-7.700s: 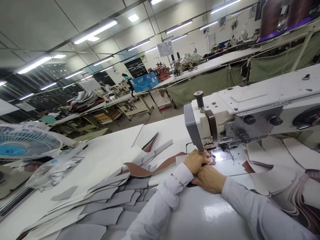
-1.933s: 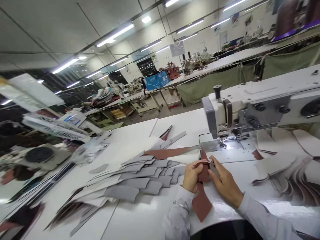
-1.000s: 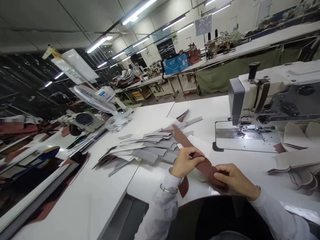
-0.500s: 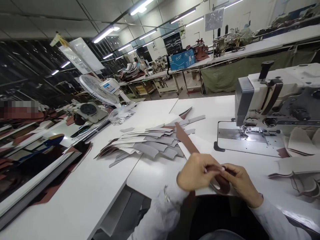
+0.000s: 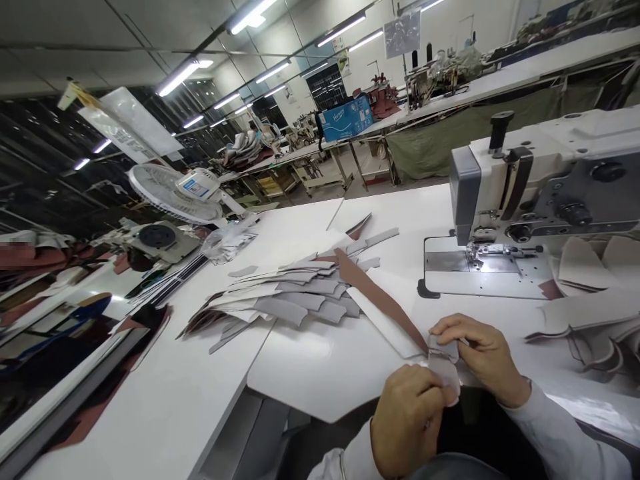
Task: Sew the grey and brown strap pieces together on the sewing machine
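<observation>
Near the table's front edge, my left hand (image 5: pixel 409 417) is closed on the lower end of a small grey piece (image 5: pixel 443 368). My right hand (image 5: pixel 483 353) pinches the same piece at its upper right, where a folded edge or seam shows. A long brown strip (image 5: pixel 377 297) runs from the pile down to this grey piece; whether they are joined I cannot tell. Beside the strip lies a white strip (image 5: pixel 385 327). Left of them a fanned pile of grey pieces (image 5: pixel 295 293) rests on the white table (image 5: pixel 295 363).
The sewing machine (image 5: pixel 545 180) stands at the right, its needle area lit. More grey pieces (image 5: pixel 590 317) lie right of my right hand. A fan (image 5: pixel 175 190) and a plastic bag (image 5: pixel 227 241) are at the back left. Rolled material (image 5: pixel 75 393) lies along the left.
My left hand has moved down and toward me, and the held piece now shows its grey side instead of a brown loop. The view has shifted slightly.
</observation>
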Tool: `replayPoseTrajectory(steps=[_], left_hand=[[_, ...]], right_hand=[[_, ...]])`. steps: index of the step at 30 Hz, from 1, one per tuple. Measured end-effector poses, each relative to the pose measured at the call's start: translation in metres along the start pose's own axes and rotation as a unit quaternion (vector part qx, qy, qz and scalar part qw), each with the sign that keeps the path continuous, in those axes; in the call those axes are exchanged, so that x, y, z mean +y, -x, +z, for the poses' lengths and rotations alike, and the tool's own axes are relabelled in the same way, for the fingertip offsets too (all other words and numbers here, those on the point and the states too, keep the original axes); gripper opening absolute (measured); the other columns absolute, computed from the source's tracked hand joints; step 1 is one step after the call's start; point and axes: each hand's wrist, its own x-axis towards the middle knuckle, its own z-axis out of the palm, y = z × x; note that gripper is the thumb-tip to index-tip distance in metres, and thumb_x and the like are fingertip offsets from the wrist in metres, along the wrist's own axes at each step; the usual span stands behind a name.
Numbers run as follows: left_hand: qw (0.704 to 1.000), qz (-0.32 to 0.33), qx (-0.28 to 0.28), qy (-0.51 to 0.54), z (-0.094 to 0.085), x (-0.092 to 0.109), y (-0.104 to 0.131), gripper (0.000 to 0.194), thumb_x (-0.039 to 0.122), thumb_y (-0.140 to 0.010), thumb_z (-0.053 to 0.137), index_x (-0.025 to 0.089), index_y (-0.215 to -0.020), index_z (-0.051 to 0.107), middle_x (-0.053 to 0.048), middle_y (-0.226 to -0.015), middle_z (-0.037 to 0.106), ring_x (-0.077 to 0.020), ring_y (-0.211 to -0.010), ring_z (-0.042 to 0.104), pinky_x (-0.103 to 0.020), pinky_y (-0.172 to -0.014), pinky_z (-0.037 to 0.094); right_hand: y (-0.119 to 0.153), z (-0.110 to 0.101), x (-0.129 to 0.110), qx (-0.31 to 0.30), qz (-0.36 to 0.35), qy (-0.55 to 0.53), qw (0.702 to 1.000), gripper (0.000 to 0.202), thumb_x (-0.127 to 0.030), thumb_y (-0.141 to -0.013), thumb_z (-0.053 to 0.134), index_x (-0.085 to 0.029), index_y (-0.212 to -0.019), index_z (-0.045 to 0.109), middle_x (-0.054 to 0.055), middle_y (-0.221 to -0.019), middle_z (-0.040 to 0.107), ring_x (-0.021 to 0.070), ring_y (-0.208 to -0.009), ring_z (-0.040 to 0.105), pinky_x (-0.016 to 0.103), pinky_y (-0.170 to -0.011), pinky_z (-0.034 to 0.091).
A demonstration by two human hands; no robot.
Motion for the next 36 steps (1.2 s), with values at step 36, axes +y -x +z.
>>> replayPoseTrajectory(steps=[36], left_hand=[[0.970, -0.179, 0.053, 0.156, -0.001, -0.016, 0.009, 0.042, 0.047, -0.081, 0.048, 0.017, -0.108, 0.059, -0.013, -0.108, 0.061, -0.0284, -0.112, 0.049, -0.056, -0.107, 0.017]], right_hand=[[0.010, 0.045, -0.059, -0.123, -0.157, 0.079, 0.977, 0.023, -0.006, -0.079, 0.052, -0.025, -0.088, 0.062, 0.002, -0.092, 0.065, 0.0150, -0.086, 0.062, 0.023, -0.075, 0.052]])
